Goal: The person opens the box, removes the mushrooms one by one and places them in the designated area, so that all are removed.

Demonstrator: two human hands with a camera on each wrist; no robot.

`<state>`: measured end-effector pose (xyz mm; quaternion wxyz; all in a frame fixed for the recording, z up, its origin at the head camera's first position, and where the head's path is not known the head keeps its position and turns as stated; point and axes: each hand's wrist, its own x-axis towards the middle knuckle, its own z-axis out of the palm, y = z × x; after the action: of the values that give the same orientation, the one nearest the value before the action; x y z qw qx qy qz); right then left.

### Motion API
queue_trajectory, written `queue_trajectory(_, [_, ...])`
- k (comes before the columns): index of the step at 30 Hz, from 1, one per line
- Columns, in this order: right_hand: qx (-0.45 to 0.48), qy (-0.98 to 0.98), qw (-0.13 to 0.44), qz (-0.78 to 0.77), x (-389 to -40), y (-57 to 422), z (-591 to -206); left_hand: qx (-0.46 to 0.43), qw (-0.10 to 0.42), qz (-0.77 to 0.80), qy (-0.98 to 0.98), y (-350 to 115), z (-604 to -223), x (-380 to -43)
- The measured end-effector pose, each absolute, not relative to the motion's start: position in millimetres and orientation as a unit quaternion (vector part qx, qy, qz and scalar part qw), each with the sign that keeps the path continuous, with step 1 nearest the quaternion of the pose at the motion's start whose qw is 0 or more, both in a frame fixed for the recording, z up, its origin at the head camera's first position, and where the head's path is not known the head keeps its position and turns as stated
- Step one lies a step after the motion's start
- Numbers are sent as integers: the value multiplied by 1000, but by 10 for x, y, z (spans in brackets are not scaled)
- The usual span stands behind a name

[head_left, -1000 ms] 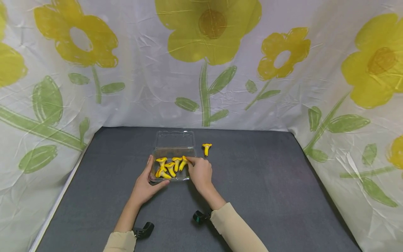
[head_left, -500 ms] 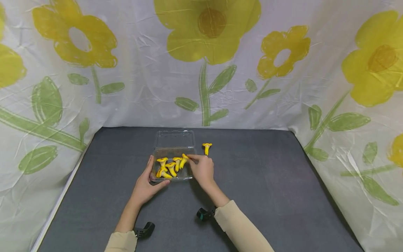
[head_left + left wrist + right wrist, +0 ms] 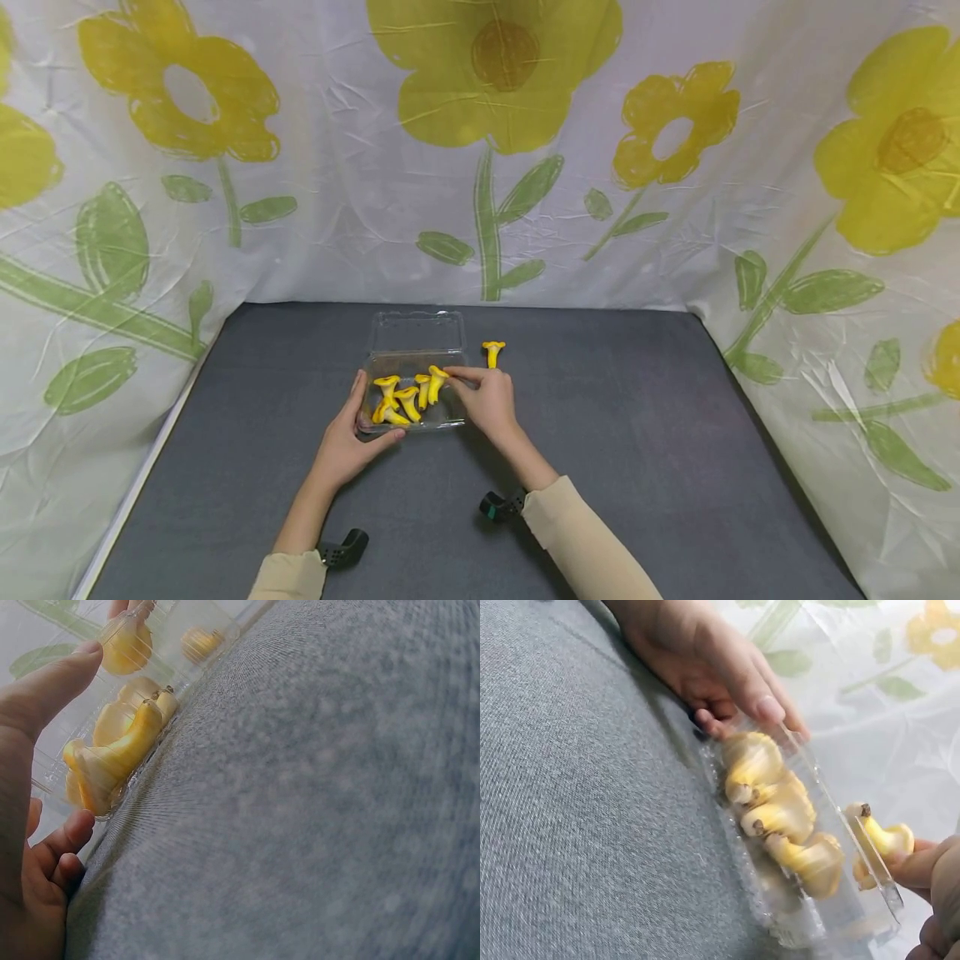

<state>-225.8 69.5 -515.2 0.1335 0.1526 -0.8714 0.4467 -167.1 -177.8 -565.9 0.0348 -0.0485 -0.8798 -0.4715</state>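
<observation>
Head view shows a clear, hinged plastic container (image 3: 441, 427) on a dark grey cloth-covered counter (image 3: 637, 433), its transparent lid (image 3: 417, 332) folded back on the far side, which seems to leave the base reachable from above. The left hand (image 3: 347, 446) holds the container's near-left corner, thumb along the front and fingers along the left wall, presumably to keep so light a shell from sliding. At the container's right side, the right hand (image 3: 489, 403) pinches a yellow, flared-cap mushroom (image 3: 436, 386) by its cap, stem pointing down; that grip likely suits it because the wide cap gives the fingertips an edge. Whether its stem touches the container's floor cannot be told. Four similar yellow mushrooms (image 3: 409, 403) lie bunched toward the container's left and middle, leaving bare floor at the right. One loose yellow mushroom (image 3: 492, 353) rests outside, beyond the container's right wall.
</observation>
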Motion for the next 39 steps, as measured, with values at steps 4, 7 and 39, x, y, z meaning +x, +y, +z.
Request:
queue_trajectory(4, [156,-864,123,462,-2284,747,-5148,-47,35,-470,-881,-1774,-5662,-1671])
queue_trajectory(7, [154,-863,110,469,-2302,793,-5155,-44,35,-468,-882,-1768,-5667,-1661])
queue_trajectory(39, [115,-842,163,501,-2540,1382,-5083,-49,39,-473,-879,-1769,-5672,-1658])
